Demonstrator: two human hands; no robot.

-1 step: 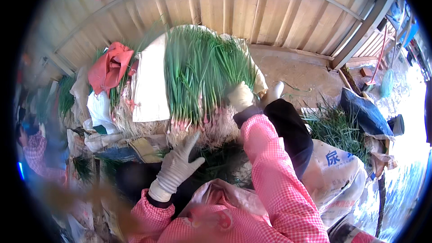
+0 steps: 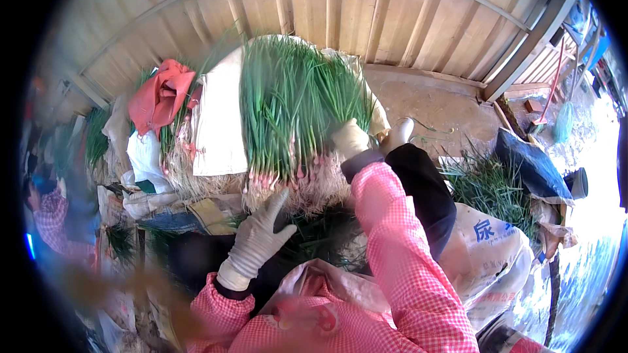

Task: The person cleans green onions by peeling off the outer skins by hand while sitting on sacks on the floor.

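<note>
A broad heap of spring onions (image 2: pixel 294 104) lies with its green leaves away from me and its pinkish bulbs and pale roots (image 2: pixel 320 186) toward me. My left hand (image 2: pixel 257 245), in a whitish glove, is open just short of the roots, its index finger stretched toward them and its thumb apart. Against the heap's right edge is my right hand (image 2: pixel 350 138), also gloved, with its fingers curled among the stalks. Whatever those fingers hold is hidden. White cloth (image 2: pixel 219 124) lies along the heap's left side and shows behind it too.
Beyond the heap rises a ribbed metal wall (image 2: pixel 353 13). To the left are a red cloth (image 2: pixel 162 95) and more onions. Loose green leaves (image 2: pixel 494 189), a dark blue bag (image 2: pixel 531 163) and a white printed sack (image 2: pixel 487 261) are on the right. Far left, another person's checked sleeve (image 2: pixel 51 222) shows.
</note>
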